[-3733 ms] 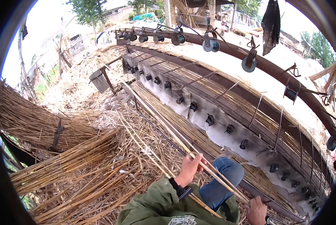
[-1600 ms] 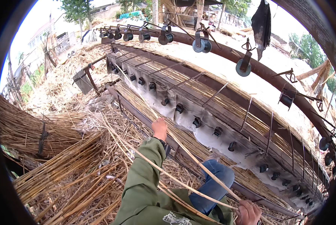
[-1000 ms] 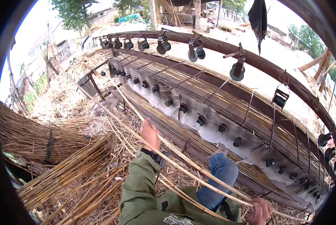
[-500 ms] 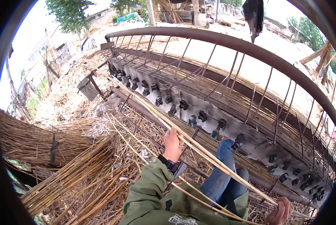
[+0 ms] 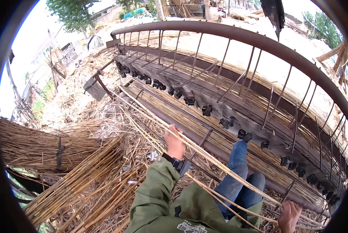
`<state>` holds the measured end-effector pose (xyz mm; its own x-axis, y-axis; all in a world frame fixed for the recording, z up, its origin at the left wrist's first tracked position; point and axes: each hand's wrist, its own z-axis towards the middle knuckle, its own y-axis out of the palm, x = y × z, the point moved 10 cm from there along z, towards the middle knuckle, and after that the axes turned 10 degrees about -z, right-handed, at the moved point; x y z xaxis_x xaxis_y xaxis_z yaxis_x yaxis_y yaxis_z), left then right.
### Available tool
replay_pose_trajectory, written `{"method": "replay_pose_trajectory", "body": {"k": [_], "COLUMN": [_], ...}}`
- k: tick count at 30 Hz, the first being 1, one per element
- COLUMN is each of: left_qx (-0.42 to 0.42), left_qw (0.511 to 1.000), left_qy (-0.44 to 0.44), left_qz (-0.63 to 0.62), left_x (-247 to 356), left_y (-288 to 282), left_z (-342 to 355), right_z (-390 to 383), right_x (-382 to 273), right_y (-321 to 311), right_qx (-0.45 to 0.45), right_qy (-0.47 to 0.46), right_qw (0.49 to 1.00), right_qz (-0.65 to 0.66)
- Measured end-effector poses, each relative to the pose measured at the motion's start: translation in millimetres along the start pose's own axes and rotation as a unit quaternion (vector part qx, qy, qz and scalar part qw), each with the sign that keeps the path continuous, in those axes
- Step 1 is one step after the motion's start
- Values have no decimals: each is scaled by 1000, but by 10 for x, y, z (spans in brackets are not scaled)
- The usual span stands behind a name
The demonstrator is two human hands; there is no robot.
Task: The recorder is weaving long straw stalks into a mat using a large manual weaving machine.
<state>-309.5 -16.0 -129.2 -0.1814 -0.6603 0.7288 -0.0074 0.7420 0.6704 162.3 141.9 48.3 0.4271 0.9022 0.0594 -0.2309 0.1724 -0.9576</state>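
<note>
The left hand (image 5: 175,141), fingers curled closely round a few long reeds (image 5: 220,165), and the right hand (image 5: 289,216), fingers folded over them toward the frame's (image 5: 308,202) near right corner, grip well apart, probably so the slender lengths don't sag. The reeds slant over the legs (image 5: 239,155) by the frame's near edge, seemingly kept roughly in line with it.

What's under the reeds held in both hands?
Beneath the held reeds: blue jeans and straw litter. The strips directly behind them are hidden, as is the ground below the straw.
</note>
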Motion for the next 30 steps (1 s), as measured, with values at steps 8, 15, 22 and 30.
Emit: {"method": "replay_pose_trajectory", "body": {"k": [8,15,22,30], "left_qx": [-11,22,46,25], "left_qw": [992,990,974,964], "left_qy": [-67,-61,-154,-172], "left_qz": [-104,-128,-160,-199], "left_x": [-7,25,-404,-577], "left_y": [87,-46,-63,17], "left_z": [716,1111,1156,1268], "right_z": [298,467,941,1037], "right_x": [-207,-227,-555,-596], "right_y": [310,809,628,548], "right_qx": [-19,-90,51,54], "right_qy": [-20,6,-16,-6], "right_qw": [996,991,996,998], "right_qz": [80,98,73,36]}}
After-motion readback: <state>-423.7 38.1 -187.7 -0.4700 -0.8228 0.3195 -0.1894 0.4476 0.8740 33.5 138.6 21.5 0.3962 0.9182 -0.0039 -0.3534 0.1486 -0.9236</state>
